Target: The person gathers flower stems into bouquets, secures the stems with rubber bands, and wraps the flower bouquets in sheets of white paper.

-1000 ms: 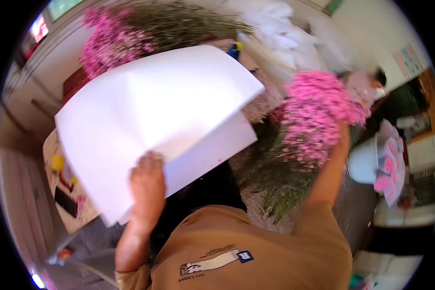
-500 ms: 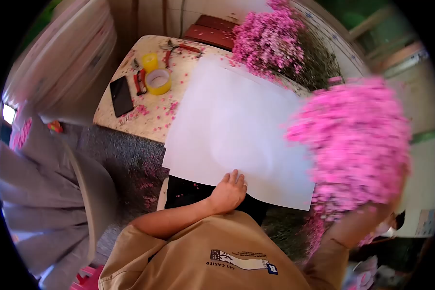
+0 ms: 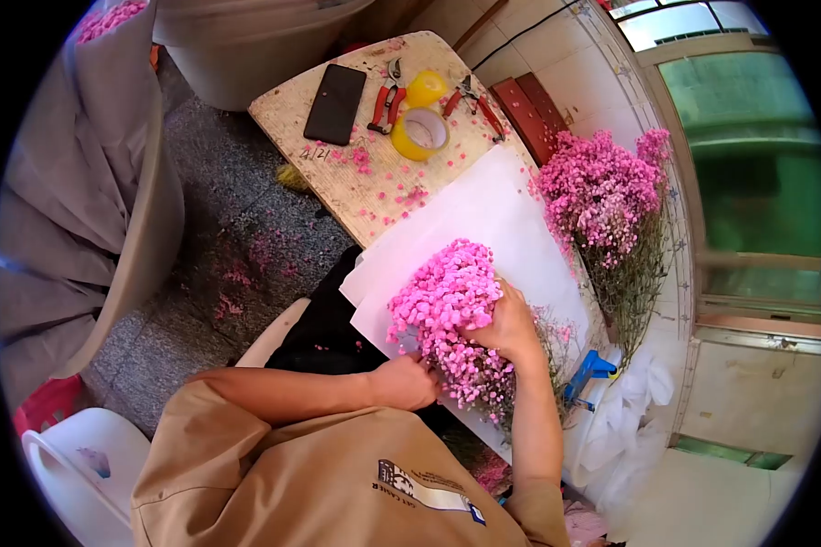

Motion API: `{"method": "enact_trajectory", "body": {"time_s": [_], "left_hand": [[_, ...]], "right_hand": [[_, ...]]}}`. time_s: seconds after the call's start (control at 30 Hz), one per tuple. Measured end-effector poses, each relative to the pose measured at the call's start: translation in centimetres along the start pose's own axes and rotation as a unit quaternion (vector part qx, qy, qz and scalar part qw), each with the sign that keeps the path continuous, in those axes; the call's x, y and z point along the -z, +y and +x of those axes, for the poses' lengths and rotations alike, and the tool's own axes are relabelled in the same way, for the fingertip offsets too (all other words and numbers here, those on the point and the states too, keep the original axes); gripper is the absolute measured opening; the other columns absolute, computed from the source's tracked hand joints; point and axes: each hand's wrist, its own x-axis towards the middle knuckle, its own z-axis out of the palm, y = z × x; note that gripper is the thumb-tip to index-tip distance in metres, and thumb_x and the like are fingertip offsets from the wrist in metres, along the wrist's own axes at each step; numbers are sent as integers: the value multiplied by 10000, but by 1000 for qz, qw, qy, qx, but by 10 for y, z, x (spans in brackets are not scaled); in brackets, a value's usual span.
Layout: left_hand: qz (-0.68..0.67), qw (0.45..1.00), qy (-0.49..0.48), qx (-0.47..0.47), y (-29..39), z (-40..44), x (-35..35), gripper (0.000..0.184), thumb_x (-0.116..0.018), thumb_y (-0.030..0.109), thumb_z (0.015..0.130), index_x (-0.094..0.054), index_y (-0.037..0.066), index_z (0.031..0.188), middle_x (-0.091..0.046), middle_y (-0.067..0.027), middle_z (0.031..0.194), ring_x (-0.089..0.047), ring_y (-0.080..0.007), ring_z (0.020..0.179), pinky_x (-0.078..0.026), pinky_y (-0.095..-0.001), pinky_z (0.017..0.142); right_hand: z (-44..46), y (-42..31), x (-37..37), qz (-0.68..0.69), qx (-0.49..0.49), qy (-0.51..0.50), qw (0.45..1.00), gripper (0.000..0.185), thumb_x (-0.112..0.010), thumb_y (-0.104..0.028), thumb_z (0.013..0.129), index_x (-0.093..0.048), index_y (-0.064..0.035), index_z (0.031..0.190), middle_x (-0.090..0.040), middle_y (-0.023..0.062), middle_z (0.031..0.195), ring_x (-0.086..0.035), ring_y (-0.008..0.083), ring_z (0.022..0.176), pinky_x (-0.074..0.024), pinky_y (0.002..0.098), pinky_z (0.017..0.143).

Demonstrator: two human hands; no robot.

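Note:
A bunch of small pink flowers (image 3: 447, 296) lies on the stacked white paper sheets (image 3: 470, 205), its heads toward the table and its thin stems toward the lower right. My right hand (image 3: 509, 326) is closed on the bunch from the right side, the fingers partly sunk among the blossoms. Against the bunch's lower left side, by the paper's near edge, is my left hand (image 3: 405, 382). Its fingers are curled in and partly hidden, so what they grip is unclear.
On the wooden table (image 3: 287, 100) lie a phone (image 3: 336, 104), tape rolls (image 3: 420, 134), red-handled pruners (image 3: 388, 108) and more pruners (image 3: 474, 105). Another pink bunch (image 3: 602, 196) leans at the right beside a blue tool (image 3: 589, 376). A cloth-lined bin (image 3: 123, 264) stands left.
The pink bunch has come from the right down onto the paper, in my right hand. My left hand has moved from the paper to the bunch's side. The view has turned.

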Motion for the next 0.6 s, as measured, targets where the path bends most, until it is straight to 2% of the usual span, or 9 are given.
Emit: {"method": "enact_trajectory", "body": {"time_s": [0.1,0.2,0.23,0.27,0.33,0.37,0.47,0.53,0.6], "left_hand": [[-16,999,-28,0,-7,-3,-2,177,-605,245,788,-651,82,736,-647,-54,741,-654,-230,765,-527,-368,670],[-38,996,-79,-2,-10,-5,-8,187,-607,245,783,-655,76,721,-649,-57,738,-661,-238,762,-530,-377,665],[-49,993,-106,1,-10,-3,-10,189,-609,243,781,-659,74,714,-654,-59,743,-669,-246,772,-535,-386,671],[-51,993,-106,2,-10,0,-6,189,-609,243,781,-659,74,714,-654,-59,743,-669,-246,772,-535,-386,671],[-127,966,-221,50,-9,4,5,188,-616,238,778,-668,73,705,-667,-74,764,-687,-262,811,-546,-416,729],[-128,965,-223,49,-9,4,7,188,-616,238,778,-668,73,705,-667,-74,764,-687,-262,811,-546,-416,729],[-129,971,-193,55,-12,1,8,181,-615,239,785,-684,76,748,-682,-87,792,-699,-271,845,-550,-441,775],[-68,997,-41,22,-12,-7,-5,169,-613,238,794,-687,85,790,-674,-72,824,-686,-258,831,-537,-414,757],[-29,998,-41,26,-14,-7,13,159,-612,236,793,-681,93,801,-662,-60,866,-668,-240,864,-521,-390,764]], "right_hand": [[8,-3,0,155,-12,-2,988,689,-887,-190,578,-644,-55,1209,-697,192,1151,-653,408,1100,-517,464,966],[9,-2,3,161,-66,-19,985,705,-899,-195,579,-639,-52,1218,-696,193,1157,-653,405,1110,-516,458,972],[12,-1,2,146,-17,2,989,744,-909,-197,570,-628,-51,1243,-697,194,1150,-659,407,1098,-522,455,965],[15,-3,1,146,-18,0,989,744,-909,-197,570,-628,-51,1243,-697,194,1150,-659,407,1098,-522,455,965],[20,-12,-3,148,5,11,989,778,-911,-194,568,-615,-54,1273,-700,193,1136,-668,406,1076,-534,448,948],[22,-17,-4,100,21,-3,995,789,-912,-181,572,-604,-40,1284,-696,205,1149,-665,416,1083,-536,443,950],[28,-7,-10,189,-25,-33,981,772,-897,-158,590,-597,-20,1288,-689,217,1178,-660,406,1119,-524,425,980],[30,-1,-10,211,-26,-45,976,749,-881,-128,602,-598,-6,1285,-693,204,1193,-670,360,1132,-512,394,1003],[32,-2,-4,229,-22,-68,971,733,-870,-99,600,-608,-4,1277,-703,167,1190,-673,297,1120,-506,371,1006]]}}
